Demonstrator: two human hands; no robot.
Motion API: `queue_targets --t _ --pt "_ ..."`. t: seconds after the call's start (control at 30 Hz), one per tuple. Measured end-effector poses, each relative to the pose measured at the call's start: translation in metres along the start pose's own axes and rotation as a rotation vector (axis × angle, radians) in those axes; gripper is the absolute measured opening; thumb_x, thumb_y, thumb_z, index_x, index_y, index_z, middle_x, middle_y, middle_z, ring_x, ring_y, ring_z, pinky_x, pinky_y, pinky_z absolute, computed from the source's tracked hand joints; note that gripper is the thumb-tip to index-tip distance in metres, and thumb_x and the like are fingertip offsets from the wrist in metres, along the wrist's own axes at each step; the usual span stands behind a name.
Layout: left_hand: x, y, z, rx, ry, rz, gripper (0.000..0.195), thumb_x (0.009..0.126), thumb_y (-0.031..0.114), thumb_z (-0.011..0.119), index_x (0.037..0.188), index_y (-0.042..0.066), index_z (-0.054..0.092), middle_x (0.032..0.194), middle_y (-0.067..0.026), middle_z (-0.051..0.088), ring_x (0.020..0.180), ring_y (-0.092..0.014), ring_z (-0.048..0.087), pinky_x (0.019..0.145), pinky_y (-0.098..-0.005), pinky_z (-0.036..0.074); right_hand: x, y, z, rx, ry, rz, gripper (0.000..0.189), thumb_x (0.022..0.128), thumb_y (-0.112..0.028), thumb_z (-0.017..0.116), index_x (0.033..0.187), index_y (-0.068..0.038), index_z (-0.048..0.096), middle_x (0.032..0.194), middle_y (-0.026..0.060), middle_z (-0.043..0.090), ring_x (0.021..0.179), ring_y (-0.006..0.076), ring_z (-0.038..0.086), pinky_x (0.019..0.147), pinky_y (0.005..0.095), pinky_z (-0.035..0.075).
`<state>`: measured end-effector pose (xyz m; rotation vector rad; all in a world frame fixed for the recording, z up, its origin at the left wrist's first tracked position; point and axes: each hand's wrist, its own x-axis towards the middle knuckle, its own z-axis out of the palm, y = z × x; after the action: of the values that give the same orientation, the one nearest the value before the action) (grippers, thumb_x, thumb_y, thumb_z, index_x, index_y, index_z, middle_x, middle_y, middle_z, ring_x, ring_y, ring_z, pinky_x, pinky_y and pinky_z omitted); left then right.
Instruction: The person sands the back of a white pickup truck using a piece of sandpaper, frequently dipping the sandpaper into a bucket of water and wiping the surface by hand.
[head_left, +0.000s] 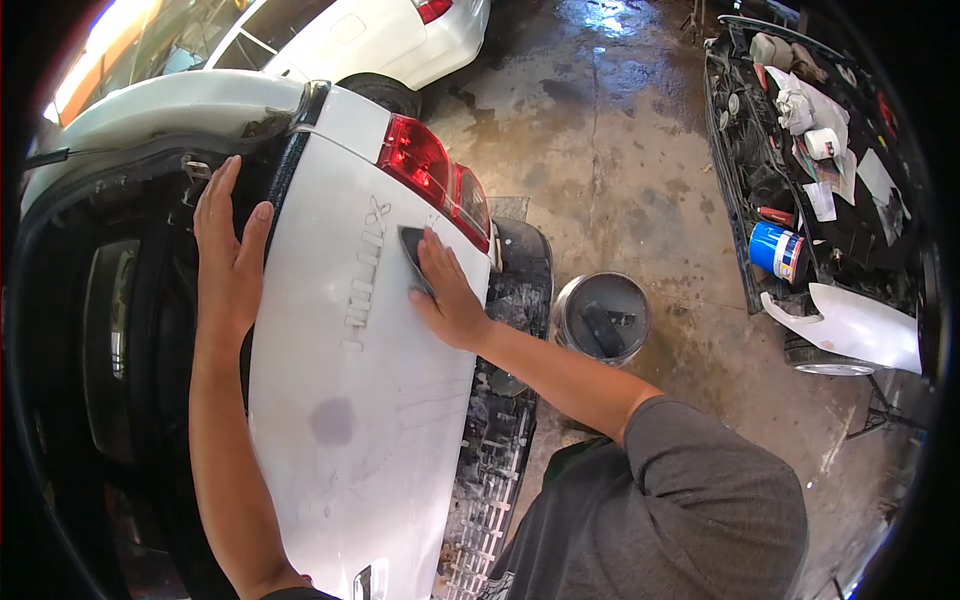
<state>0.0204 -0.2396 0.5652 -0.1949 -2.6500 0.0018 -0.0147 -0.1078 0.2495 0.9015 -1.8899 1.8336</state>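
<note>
A white pickup tailgate (300, 285) fills the middle of the view, marked with a row of letter outlines (360, 292) and a grey smooth patch (332, 421) lower down. My right hand (450, 292) lies on the panel beside the letters, with a dark sheet that looks like sandpaper (412, 247) under its fingers. Its thumb presses the sheet's lower end. At the panel's upper edge, by the dark opening of the truck bed, is my left hand (231, 247). It holds nothing, thumb apart from the fingers; whether its palm touches the edge is hidden.
A red tail light (416, 161) borders the panel, above the black bumper (521, 262). On the stained concrete floor stands a round bucket (562, 330) with dark blocks on top. To the right, a black car part holds a blue can (776, 251), papers and rags. Another white car (375, 37) is behind.
</note>
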Motion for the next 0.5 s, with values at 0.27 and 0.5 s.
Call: queue_targets --t 0.27,0.5 --pt "0.000 0.002 0.003 0.001 -0.008 -0.046 0.059 0.111 0.031 0.058 0.164 0.011 0.042 0.169 -0.0128 0.041 0.160 -0.032 0.028 0.131 -0.0465 0.022 0.021 0.004 -0.010 0.038 -0.019 -0.083 0.081 0.107 -0.023 0.057 0.171 0.001 0.013 0.178 0.0261 0.013 0.167 0.0382 0.009 0.134 0.0537 0.008" --pt "-0.002 -0.002 0.000 -0.002 -0.012 -0.045 0.058 0.112 0.030 0.058 0.164 0.011 0.042 0.168 -0.0132 0.042 0.160 -0.032 0.029 0.132 -0.0475 0.021 0.036 -0.014 -0.006 0.209 0.000 -0.099 0.083 0.104 -0.017 0.059 0.173 -0.009 0.014 0.179 0.0211 0.015 0.167 0.0365 0.011 0.134 0.0539 0.008"
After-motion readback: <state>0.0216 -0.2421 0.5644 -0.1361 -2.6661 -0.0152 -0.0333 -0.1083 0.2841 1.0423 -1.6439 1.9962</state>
